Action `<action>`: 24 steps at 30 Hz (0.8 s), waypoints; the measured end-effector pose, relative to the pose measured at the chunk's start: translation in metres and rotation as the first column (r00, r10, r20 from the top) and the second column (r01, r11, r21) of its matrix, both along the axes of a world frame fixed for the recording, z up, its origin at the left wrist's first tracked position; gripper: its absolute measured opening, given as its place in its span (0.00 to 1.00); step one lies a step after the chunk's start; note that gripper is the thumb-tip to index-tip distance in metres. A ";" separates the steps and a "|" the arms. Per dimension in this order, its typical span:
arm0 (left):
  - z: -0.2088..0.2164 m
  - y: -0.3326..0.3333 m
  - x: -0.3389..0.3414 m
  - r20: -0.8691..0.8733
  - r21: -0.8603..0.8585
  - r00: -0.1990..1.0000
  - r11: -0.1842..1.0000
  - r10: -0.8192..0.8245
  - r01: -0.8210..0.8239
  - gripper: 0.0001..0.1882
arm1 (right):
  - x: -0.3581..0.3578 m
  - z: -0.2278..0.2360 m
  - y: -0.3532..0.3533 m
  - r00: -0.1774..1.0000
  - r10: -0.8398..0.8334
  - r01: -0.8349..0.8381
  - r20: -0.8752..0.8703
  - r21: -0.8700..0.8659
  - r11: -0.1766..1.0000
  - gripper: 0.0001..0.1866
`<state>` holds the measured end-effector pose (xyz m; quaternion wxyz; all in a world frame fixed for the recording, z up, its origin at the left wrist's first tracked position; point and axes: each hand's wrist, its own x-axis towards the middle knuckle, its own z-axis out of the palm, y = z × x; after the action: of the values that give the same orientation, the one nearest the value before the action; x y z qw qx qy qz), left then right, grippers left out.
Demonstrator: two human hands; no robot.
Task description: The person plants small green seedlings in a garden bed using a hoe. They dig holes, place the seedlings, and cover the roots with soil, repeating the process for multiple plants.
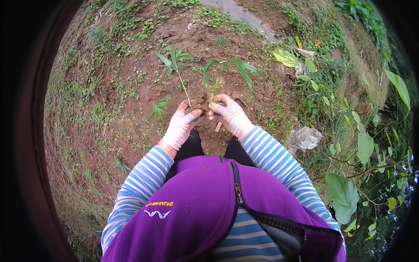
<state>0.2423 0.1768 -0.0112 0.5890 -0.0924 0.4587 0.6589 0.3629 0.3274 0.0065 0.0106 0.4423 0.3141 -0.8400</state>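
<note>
Two Gloved Hands Pressed Around a Seedling in Red Soil

Both hands met at the base of a small seedling [212, 83] on a patch of crumbly, reddish-brown soil [131, 131]. From my remote seat, I saw the left hand [182, 124] in a pale knitted glove, fingers bent down toward the dirt just left of the stem, thumb angled inward. The right hand [229, 114], gloved in the same ribbed fabric, curled close against the stem's foot, fingertips sunk at the soil line. I could not tell whether either hand actually clamped the stem or merely pressed earth beside it; the two hands sat nearly touching each other.

The seedling stood upright between and just beyond the fingertips, with long, narrow, arching green blades and a yellowish lower stalk. A second thin-stemmed plant [176, 63] with slim pointed leaves rose just left of it, and a low star-shaped sprout [159, 108] lay near the left wrist.

Striped blue-and-white sleeves [270, 155] ran down to a smooth purple vest [196, 205] with a dark zipper. A crumpled clear plastic bag [304, 138] rested on weedy ground to the right, near broad glossy leaves [344, 194].
</note>
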 end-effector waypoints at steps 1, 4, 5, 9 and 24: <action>-0.002 0.001 0.010 0.022 0.025 0.998 0.998 0.060 -0.061 0.25 | 0.008 -0.003 0.006 1.000 -0.019 0.019 -0.014 0.051 0.999 0.12; -0.010 0.008 0.052 0.032 -0.012 0.973 0.974 0.227 -0.226 0.24 | 0.032 -0.015 0.029 0.989 0.098 -0.118 0.114 0.183 0.976 0.10; -0.012 0.010 0.067 0.005 -0.024 0.965 0.964 0.263 -0.263 0.24 | 0.040 -0.021 0.038 0.983 0.132 -0.160 0.128 0.241 0.957 0.08; -0.031 0.013 0.126 0.176 0.130 0.873 0.868 0.454 -0.478 0.27 | 0.075 -0.047 0.087 0.990 0.077 -0.110 0.118 0.299 0.948 0.06; -0.256 -0.051 0.196 0.111 0.164 0.772 0.755 0.626 -0.635 0.29 | 0.091 -0.234 0.030 0.761 0.647 -0.623 -0.040 0.232 0.747 0.25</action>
<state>0.4378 0.1261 -0.2668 0.3498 -0.2001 0.3205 0.8573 0.4538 0.3574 -0.2275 0.2318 0.2572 0.5303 -0.7739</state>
